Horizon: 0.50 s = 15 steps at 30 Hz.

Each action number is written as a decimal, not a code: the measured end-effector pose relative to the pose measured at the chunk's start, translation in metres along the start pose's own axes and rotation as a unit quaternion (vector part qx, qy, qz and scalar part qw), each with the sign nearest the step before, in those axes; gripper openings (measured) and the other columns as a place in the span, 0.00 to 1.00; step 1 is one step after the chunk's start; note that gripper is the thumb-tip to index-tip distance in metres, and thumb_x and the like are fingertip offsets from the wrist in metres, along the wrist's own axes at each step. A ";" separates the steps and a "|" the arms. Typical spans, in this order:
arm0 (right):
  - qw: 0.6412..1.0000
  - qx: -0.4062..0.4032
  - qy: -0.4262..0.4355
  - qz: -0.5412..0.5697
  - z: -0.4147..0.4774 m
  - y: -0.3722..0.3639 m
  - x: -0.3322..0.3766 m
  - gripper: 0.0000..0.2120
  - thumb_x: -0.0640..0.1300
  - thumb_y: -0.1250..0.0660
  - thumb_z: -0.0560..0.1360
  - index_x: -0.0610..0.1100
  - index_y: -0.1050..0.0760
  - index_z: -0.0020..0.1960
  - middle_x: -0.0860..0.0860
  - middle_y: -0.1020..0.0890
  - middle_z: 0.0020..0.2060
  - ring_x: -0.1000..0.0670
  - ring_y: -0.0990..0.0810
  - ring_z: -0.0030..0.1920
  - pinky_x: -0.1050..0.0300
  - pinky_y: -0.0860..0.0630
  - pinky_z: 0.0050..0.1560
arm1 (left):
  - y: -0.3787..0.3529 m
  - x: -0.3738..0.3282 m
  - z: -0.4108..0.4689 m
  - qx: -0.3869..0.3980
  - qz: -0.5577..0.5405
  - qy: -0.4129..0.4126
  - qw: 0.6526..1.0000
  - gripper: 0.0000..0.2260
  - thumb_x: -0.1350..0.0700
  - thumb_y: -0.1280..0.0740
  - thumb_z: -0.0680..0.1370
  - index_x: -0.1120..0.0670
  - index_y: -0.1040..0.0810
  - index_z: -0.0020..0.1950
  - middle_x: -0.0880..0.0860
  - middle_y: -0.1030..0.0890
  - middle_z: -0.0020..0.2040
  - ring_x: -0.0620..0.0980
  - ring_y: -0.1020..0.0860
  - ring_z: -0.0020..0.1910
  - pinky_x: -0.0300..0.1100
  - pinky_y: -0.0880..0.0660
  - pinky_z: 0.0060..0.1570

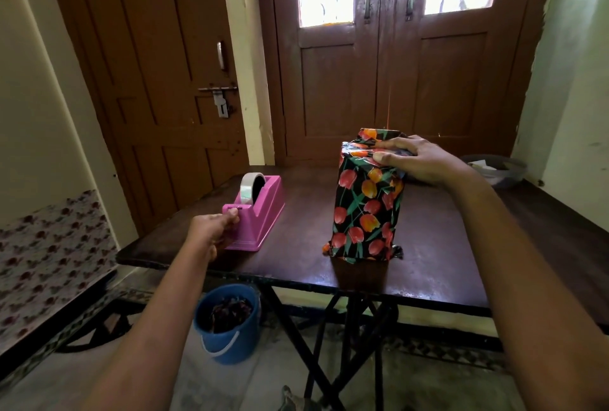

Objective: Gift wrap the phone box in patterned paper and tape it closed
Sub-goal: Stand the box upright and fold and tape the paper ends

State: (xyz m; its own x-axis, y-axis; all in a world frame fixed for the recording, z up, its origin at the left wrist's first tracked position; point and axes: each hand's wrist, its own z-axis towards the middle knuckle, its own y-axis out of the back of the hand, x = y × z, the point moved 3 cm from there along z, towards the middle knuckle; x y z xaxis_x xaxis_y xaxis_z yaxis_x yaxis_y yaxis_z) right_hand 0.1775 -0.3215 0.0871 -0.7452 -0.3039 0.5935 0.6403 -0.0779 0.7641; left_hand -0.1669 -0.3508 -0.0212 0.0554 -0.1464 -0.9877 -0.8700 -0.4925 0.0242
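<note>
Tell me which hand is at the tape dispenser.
The left hand, pinching at the front end of the pink tape dispenser; the right hand rests instead on the folded top of the upright wrapped box.

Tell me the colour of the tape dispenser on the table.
The tape dispenser is pink; the head view shows it best.

I'm looking into a lived-in room of a home, I'd say. Brown panelled wooden doors (pixel 158 81) with a sliding bolt (pixel 217 89), a folding table (pixel 428 245), a blue bucket (pixel 227 325) on the floor and a floral-patterned cloth (pixel 49 262) tell me so.
</note>
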 end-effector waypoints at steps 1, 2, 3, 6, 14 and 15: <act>1.000 -0.001 0.000 0.002 0.000 0.000 -0.001 0.23 0.61 0.39 0.74 0.56 0.32 0.68 0.46 0.36 0.68 0.43 0.37 0.67 0.54 0.37 0.56 | 0.000 0.001 0.000 0.002 0.010 -0.002 1.000 0.05 0.58 0.31 0.75 0.59 0.22 0.42 0.54 0.22 0.37 0.48 0.24 0.36 0.42 0.26 0.35; 1.000 -0.002 0.000 0.003 0.000 0.001 -0.001 0.23 0.60 0.39 0.74 0.56 0.31 0.68 0.46 0.37 0.68 0.43 0.37 0.67 0.53 0.36 0.57 | 0.001 0.002 0.000 0.003 0.019 -0.006 1.000 0.06 0.57 0.31 0.75 0.59 0.22 0.41 0.54 0.22 0.37 0.48 0.25 0.35 0.41 0.27 0.33; 1.000 -0.002 0.000 0.002 0.001 0.001 -0.002 0.24 0.60 0.38 0.74 0.56 0.31 0.68 0.46 0.37 0.68 0.43 0.37 0.68 0.52 0.36 0.58 | 0.002 0.002 0.001 0.004 0.024 -0.011 1.000 0.06 0.57 0.31 0.75 0.59 0.23 0.40 0.54 0.22 0.37 0.48 0.25 0.34 0.40 0.28 0.33; 1.000 0.001 -0.002 -0.007 0.002 0.002 -0.003 0.24 0.61 0.38 0.73 0.57 0.31 0.67 0.46 0.37 0.68 0.43 0.37 0.68 0.50 0.35 0.61 | 0.006 0.001 0.003 -0.006 0.040 -0.025 0.999 0.07 0.56 0.29 0.73 0.60 0.22 0.40 0.54 0.21 0.36 0.48 0.25 0.34 0.40 0.29 0.32; 1.000 0.006 0.000 -0.012 0.005 0.002 -0.006 0.26 0.63 0.39 0.72 0.57 0.32 0.68 0.46 0.37 0.69 0.42 0.37 0.67 0.49 0.35 0.60 | 0.009 -0.001 0.007 -0.040 0.104 -0.067 0.992 0.09 0.56 0.27 0.71 0.58 0.23 0.37 0.54 0.21 0.37 0.48 0.24 0.36 0.40 0.29 0.32; 1.000 0.006 0.000 -0.009 0.005 0.003 -0.006 0.26 0.62 0.38 0.72 0.57 0.32 0.68 0.46 0.37 0.69 0.42 0.37 0.67 0.48 0.35 0.60 | 0.009 -0.002 0.007 -0.044 0.121 -0.075 0.989 0.08 0.56 0.27 0.71 0.58 0.23 0.37 0.54 0.21 0.38 0.48 0.25 0.36 0.39 0.30 0.32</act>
State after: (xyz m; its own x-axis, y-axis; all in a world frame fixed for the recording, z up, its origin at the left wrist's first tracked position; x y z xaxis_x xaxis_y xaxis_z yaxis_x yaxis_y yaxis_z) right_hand 0.1827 -0.3152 0.0871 -0.7561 -0.3024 0.5804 0.6252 -0.0714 0.7772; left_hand -0.1780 -0.3486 -0.0202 -0.2280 -0.1434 -0.9630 -0.8027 -0.5322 0.2693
